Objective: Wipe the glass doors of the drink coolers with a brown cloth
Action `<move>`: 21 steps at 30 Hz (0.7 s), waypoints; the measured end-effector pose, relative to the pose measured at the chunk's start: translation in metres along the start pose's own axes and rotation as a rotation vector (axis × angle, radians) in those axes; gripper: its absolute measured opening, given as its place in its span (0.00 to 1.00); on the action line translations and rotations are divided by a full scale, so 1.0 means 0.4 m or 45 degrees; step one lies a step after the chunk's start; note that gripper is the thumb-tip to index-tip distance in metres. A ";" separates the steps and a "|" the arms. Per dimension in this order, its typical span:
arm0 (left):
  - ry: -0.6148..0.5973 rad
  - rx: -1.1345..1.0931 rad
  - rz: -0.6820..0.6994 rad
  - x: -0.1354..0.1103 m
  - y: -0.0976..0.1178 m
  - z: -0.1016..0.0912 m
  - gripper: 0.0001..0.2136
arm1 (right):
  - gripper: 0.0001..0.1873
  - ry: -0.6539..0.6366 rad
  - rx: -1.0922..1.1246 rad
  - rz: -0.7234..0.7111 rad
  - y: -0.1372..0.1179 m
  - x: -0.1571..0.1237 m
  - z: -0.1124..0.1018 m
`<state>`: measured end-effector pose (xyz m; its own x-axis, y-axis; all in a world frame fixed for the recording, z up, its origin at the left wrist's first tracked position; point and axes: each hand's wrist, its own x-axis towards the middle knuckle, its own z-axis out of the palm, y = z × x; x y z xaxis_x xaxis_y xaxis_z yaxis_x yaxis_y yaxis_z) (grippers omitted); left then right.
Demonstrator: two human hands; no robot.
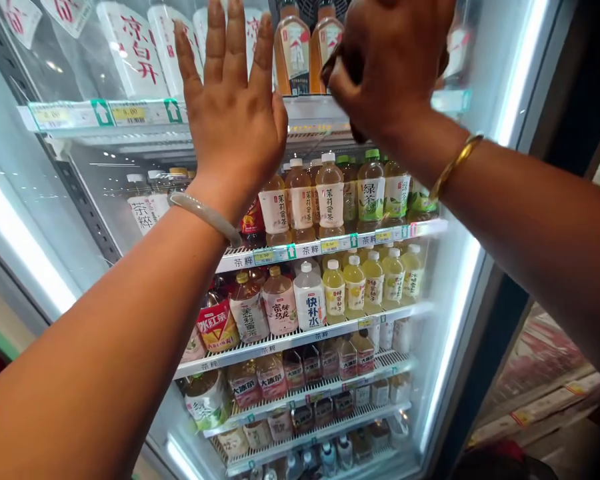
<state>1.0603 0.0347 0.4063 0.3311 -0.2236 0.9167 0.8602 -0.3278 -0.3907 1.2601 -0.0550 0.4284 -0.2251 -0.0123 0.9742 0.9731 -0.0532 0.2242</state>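
My left hand [235,110] lies flat with its fingers spread, palm toward the glass door of a drinks fridge. A pale grey bangle [205,217] circles that wrist. Higher up on the right, my right hand [387,63] is closed, its fingers curled in front of the glass. Dark brown edges show around those fingers; whether they belong to a held cloth or to a reflection, I cannot tell. A gold bangle [455,163] is on the right wrist. Behind the hands, large water bottles [135,50] and amber bottles [293,50] stand on the top shelf.
Below, shelves hold jasmine tea bottles [331,193], green tea bottles [371,190], yellow drinks [355,287] and a white-labelled bottle [309,300]. Price tags line the top shelf edge [87,113]. A bright light strip [510,73] runs down the right side, beside a dark frame [510,307].
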 end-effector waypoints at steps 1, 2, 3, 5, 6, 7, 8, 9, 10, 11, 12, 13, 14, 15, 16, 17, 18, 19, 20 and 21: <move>0.006 0.043 0.016 0.001 0.002 -0.004 0.27 | 0.19 0.017 -0.013 -0.132 -0.021 -0.023 0.002; -0.005 0.070 0.028 0.003 0.004 -0.011 0.26 | 0.20 0.015 -0.017 -0.286 -0.042 -0.035 0.004; -0.028 0.088 0.027 0.005 0.006 -0.018 0.26 | 0.22 -0.004 -0.014 -0.426 -0.060 -0.035 0.006; -0.110 0.113 0.000 0.009 0.007 -0.032 0.25 | 0.24 -0.079 0.004 -0.560 -0.081 -0.007 0.008; -0.158 0.122 -0.010 0.010 0.006 -0.037 0.26 | 0.25 -0.143 0.015 -0.532 -0.081 0.013 0.008; -0.195 0.128 -0.018 0.011 0.005 -0.039 0.26 | 0.26 -0.222 0.023 -0.433 -0.078 0.029 0.006; -0.217 0.129 -0.021 0.012 0.004 -0.037 0.26 | 0.28 -0.298 0.025 -0.277 -0.071 0.038 0.003; -0.216 0.129 -0.023 0.012 0.002 -0.032 0.26 | 0.30 -0.341 0.017 -0.097 -0.065 0.036 0.000; -0.191 0.127 -0.020 0.013 0.002 -0.024 0.25 | 0.32 -0.351 -0.002 0.062 -0.061 0.023 -0.003; -0.146 0.124 -0.019 0.014 0.001 -0.015 0.25 | 0.33 -0.319 -0.028 0.176 -0.062 0.001 -0.006; -0.095 0.119 -0.018 0.015 0.001 -0.005 0.25 | 0.32 -0.249 -0.050 0.219 -0.067 -0.027 -0.008; -0.050 0.117 -0.024 0.016 0.000 0.003 0.25 | 0.29 -0.162 -0.063 0.182 -0.076 -0.055 -0.009; -0.019 0.119 -0.036 0.019 -0.002 0.009 0.24 | 0.26 -0.086 -0.063 0.073 -0.089 -0.080 -0.009; -0.015 0.120 -0.049 0.021 -0.006 0.011 0.24 | 0.25 -0.044 -0.053 -0.076 -0.102 -0.096 -0.009; -0.051 0.120 -0.045 0.023 -0.013 0.008 0.24 | 0.25 -0.039 -0.036 -0.228 -0.113 -0.101 -0.010; -0.117 0.125 -0.028 0.023 -0.024 -0.001 0.24 | 0.26 -0.071 -0.013 -0.374 -0.121 -0.094 -0.011; -0.197 0.131 0.006 0.022 -0.038 -0.014 0.24 | 0.28 -0.144 0.014 -0.491 -0.123 -0.076 -0.012; -0.283 0.132 0.075 0.019 -0.055 -0.030 0.24 | 0.29 -0.233 0.045 -0.534 -0.119 -0.052 -0.013; -0.341 0.142 0.138 0.014 -0.074 -0.049 0.25 | 0.31 -0.323 0.115 -0.486 -0.110 -0.024 -0.013; -0.336 0.149 0.225 0.006 -0.092 -0.067 0.27 | 0.33 -0.390 0.204 -0.361 -0.099 0.001 -0.011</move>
<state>1.0191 0.0218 0.4206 0.5548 -0.0176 0.8318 0.8142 -0.1944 -0.5471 1.2214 -0.0572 0.4199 -0.4826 0.2781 0.8305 0.8758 0.1436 0.4608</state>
